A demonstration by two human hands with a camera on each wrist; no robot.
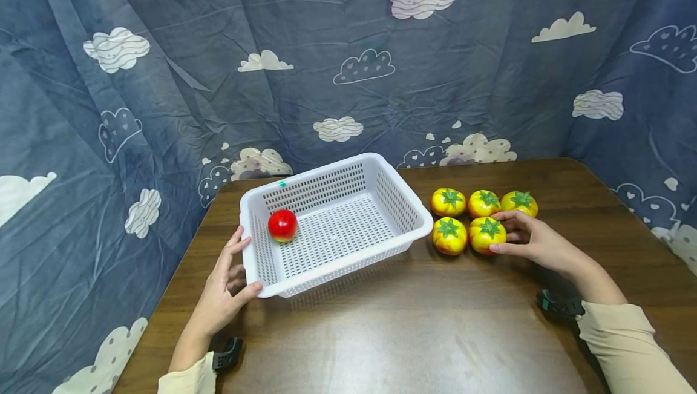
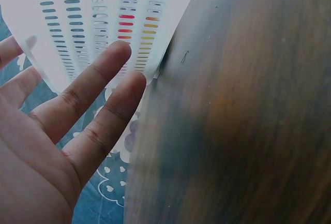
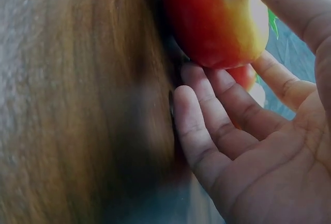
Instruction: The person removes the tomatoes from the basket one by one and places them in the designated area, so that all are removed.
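Observation:
At the left end of the white plastic basket [image 1: 340, 273], my left hand [image 1: 218, 297] holds the rim with thumb and fingertips. Two of its fingers [image 2: 98, 125] extend along the slotted outer wall in the left wrist view. Inside the basket, toward the left, lies a red round fruit [image 1: 282, 226]. My right hand [image 1: 536, 242] has thumb and fingers round a yellow-red tomato [image 1: 486, 235] with a green star-shaped leaf top. That tomato's red underside shows in the right wrist view, close to the wooden surface.
Beside the held tomato sits another tomato [image 1: 449, 236], and a back row includes a tomato [image 1: 448, 201], a tomato [image 1: 484, 203] and a tomato [image 1: 520, 203]. Everything stands on a brown wooden table [image 1: 403, 333]. A blue cloud-print curtain [image 1: 327, 31] hangs behind it.

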